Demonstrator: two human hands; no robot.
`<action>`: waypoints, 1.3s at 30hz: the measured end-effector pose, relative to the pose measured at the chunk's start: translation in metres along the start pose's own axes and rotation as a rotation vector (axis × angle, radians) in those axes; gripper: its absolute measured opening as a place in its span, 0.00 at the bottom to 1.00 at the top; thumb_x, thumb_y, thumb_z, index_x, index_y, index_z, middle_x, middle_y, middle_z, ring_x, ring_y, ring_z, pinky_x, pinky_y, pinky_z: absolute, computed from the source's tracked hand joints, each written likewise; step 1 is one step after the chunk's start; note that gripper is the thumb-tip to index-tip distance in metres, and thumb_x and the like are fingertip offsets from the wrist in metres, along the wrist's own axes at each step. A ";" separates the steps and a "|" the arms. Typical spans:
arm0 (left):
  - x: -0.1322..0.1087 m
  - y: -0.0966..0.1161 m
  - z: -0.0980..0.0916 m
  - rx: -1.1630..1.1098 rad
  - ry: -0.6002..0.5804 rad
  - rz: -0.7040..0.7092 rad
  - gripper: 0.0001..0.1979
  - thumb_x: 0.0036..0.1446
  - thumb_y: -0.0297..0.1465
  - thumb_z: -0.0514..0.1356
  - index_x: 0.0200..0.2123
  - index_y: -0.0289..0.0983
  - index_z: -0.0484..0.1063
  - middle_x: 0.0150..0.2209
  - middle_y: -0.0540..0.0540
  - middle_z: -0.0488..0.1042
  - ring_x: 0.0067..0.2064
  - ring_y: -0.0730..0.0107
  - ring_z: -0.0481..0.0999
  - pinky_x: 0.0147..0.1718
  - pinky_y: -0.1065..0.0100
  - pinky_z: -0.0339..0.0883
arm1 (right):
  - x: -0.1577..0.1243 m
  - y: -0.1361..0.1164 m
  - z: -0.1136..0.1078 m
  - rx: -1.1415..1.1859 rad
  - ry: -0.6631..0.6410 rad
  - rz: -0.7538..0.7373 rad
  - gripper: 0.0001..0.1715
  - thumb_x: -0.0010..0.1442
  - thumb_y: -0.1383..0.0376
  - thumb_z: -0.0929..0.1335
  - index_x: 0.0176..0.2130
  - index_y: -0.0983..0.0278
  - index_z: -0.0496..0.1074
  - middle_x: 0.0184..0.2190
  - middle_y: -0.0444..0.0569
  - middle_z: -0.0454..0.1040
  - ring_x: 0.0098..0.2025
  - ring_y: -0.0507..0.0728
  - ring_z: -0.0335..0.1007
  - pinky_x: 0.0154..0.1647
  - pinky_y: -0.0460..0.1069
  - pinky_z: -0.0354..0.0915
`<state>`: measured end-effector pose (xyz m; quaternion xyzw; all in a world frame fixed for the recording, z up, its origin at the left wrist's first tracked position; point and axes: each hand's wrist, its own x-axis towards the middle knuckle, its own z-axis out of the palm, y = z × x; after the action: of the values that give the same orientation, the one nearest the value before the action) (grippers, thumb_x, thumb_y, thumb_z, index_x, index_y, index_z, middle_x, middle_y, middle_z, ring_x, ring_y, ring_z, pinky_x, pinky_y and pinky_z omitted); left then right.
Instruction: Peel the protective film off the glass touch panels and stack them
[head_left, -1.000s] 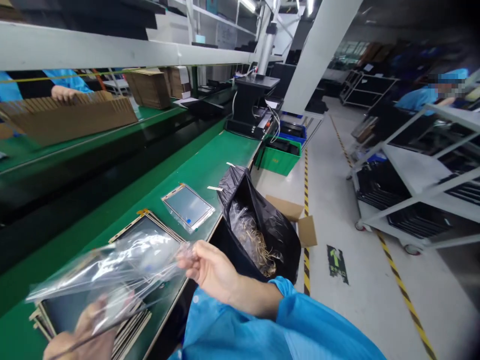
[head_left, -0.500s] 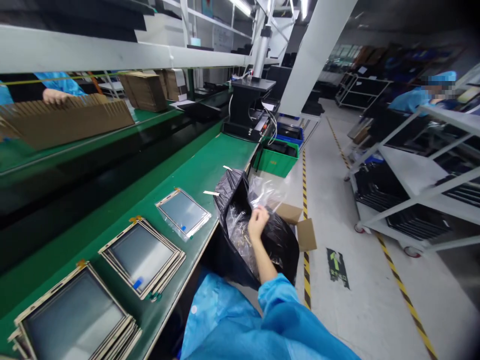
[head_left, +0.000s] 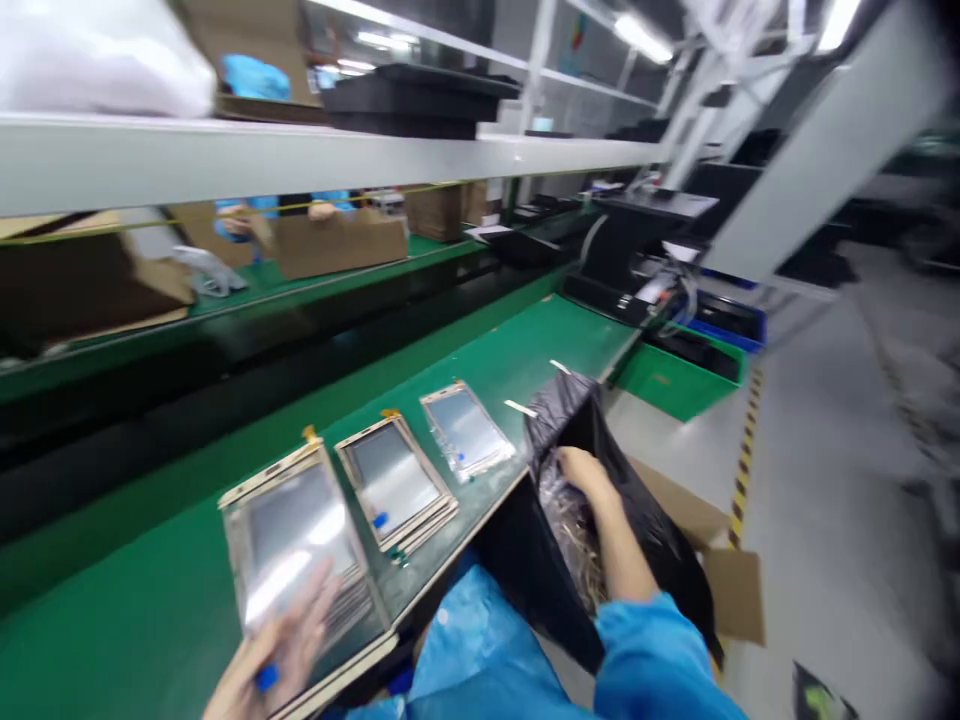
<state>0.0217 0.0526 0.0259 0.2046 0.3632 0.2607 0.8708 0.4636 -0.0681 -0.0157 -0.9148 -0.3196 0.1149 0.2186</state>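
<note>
My left hand [head_left: 289,630], smeared by motion, has its fingers stretched out over the near stack of framed screen panels [head_left: 300,525] on the green bench. A blue tab [head_left: 266,677] shows beside its fingers. My right hand [head_left: 581,470] reaches into a black plastic bag [head_left: 664,540] at the bench edge. Its fingertips are hidden there, close to crumpled clear plastic film [head_left: 551,490]. Beyond the near stack lie a second stack of screen panels [head_left: 394,475] and a single screen panel [head_left: 466,425] on clear film.
An open cardboard box [head_left: 735,595] stands behind the bag. Further off are a green crate [head_left: 675,385] and a blue crate [head_left: 731,320] on the floor. Across the green bench [head_left: 112,620], another person's hands [head_left: 322,210] are at a cardboard box. A white shelf beam [head_left: 337,160] runs overhead.
The view has swung left. My right hand has gone from holding clear film above the bag's opening down into the bag. My left hand has come into view over the near stack.
</note>
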 end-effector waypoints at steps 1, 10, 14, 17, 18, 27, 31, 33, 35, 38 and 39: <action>-0.003 -0.005 0.004 -0.034 0.024 0.027 0.39 0.61 0.33 0.56 0.64 0.58 0.31 0.52 0.56 0.74 0.56 0.66 0.70 0.45 0.73 0.70 | 0.000 -0.003 -0.003 -0.008 -0.011 -0.016 0.12 0.63 0.63 0.64 0.31 0.66 0.72 0.29 0.50 0.74 0.29 0.54 0.71 0.34 0.50 0.66; -0.020 -0.023 -0.002 0.282 -0.107 0.137 0.30 0.55 0.41 0.62 0.59 0.36 0.64 0.48 0.36 0.77 0.49 0.50 0.76 0.44 0.60 0.70 | -0.069 -0.166 0.053 1.035 -0.876 -0.364 0.31 0.53 0.41 0.65 0.31 0.66 0.73 0.26 0.52 0.76 0.24 0.53 0.69 0.22 0.45 0.59; -0.035 -0.025 -0.015 0.414 -0.140 0.139 0.28 0.56 0.44 0.59 0.58 0.39 0.65 0.50 0.38 0.76 0.50 0.50 0.75 0.46 0.58 0.68 | -0.076 -0.225 0.056 0.968 -1.190 -0.441 0.37 0.55 0.38 0.61 0.27 0.68 0.73 0.21 0.51 0.74 0.23 0.52 0.67 0.21 0.45 0.56; -0.043 -0.024 -0.019 0.423 -0.113 0.166 0.27 0.56 0.45 0.59 0.56 0.40 0.67 0.49 0.39 0.76 0.50 0.51 0.75 0.46 0.58 0.68 | -0.073 -0.236 0.043 0.823 -1.152 -0.563 0.35 0.55 0.39 0.62 0.26 0.68 0.73 0.21 0.50 0.75 0.24 0.52 0.67 0.22 0.45 0.56; -0.044 -0.023 -0.020 0.425 -0.103 0.171 0.26 0.56 0.45 0.60 0.56 0.40 0.67 0.49 0.39 0.76 0.50 0.51 0.75 0.46 0.58 0.68 | -0.073 -0.237 0.039 0.787 -1.121 -0.600 0.35 0.56 0.39 0.62 0.26 0.67 0.73 0.22 0.50 0.75 0.23 0.51 0.66 0.22 0.45 0.57; -0.047 -0.018 -0.016 0.415 -0.152 0.165 0.25 0.59 0.44 0.57 0.56 0.41 0.66 0.50 0.40 0.76 0.48 0.53 0.76 0.44 0.58 0.69 | -0.092 -0.234 0.026 0.683 -0.903 -0.709 0.24 0.61 0.49 0.62 0.28 0.65 0.69 0.23 0.46 0.74 0.20 0.49 0.62 0.22 0.44 0.61; -0.051 -0.017 -0.013 0.479 -0.137 0.197 0.23 0.60 0.44 0.56 0.56 0.43 0.66 0.52 0.41 0.74 0.50 0.56 0.75 0.45 0.60 0.68 | -0.092 -0.227 0.034 0.610 -0.764 -0.780 0.20 0.64 0.53 0.60 0.29 0.64 0.68 0.21 0.45 0.72 0.21 0.51 0.67 0.23 0.45 0.64; -0.054 -0.015 -0.013 0.532 -0.102 0.199 0.23 0.61 0.43 0.55 0.56 0.42 0.65 0.52 0.40 0.74 0.49 0.57 0.76 0.44 0.60 0.69 | -0.089 -0.228 0.033 0.444 -0.670 -0.927 0.19 0.65 0.57 0.59 0.29 0.63 0.69 0.24 0.46 0.73 0.25 0.53 0.69 0.27 0.47 0.65; -0.058 -0.013 -0.013 0.594 -0.097 0.187 0.23 0.61 0.43 0.54 0.56 0.41 0.65 0.52 0.40 0.75 0.48 0.57 0.76 0.43 0.61 0.69 | -0.087 -0.235 0.029 0.297 -0.510 -1.087 0.16 0.66 0.61 0.59 0.33 0.63 0.71 0.29 0.48 0.75 0.32 0.55 0.71 0.33 0.48 0.65; -0.063 -0.008 -0.011 0.688 -0.133 0.157 0.22 0.62 0.42 0.53 0.56 0.41 0.65 0.51 0.41 0.75 0.48 0.59 0.76 0.42 0.63 0.69 | -0.091 -0.254 0.018 0.274 -0.417 -1.310 0.11 0.67 0.63 0.60 0.41 0.63 0.70 0.37 0.50 0.74 0.40 0.55 0.69 0.40 0.49 0.64; -0.064 -0.006 -0.010 0.718 -0.139 0.149 0.21 0.63 0.41 0.53 0.57 0.42 0.65 0.52 0.42 0.75 0.48 0.60 0.76 0.43 0.64 0.69 | -0.093 -0.261 0.015 0.278 -0.445 -1.388 0.10 0.67 0.64 0.60 0.42 0.63 0.69 0.38 0.51 0.74 0.41 0.55 0.69 0.41 0.49 0.64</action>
<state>-0.0227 0.0106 0.0493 0.5399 0.3558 0.1650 0.7448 0.2471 0.0604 0.1015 -0.4215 -0.8435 0.1725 0.2847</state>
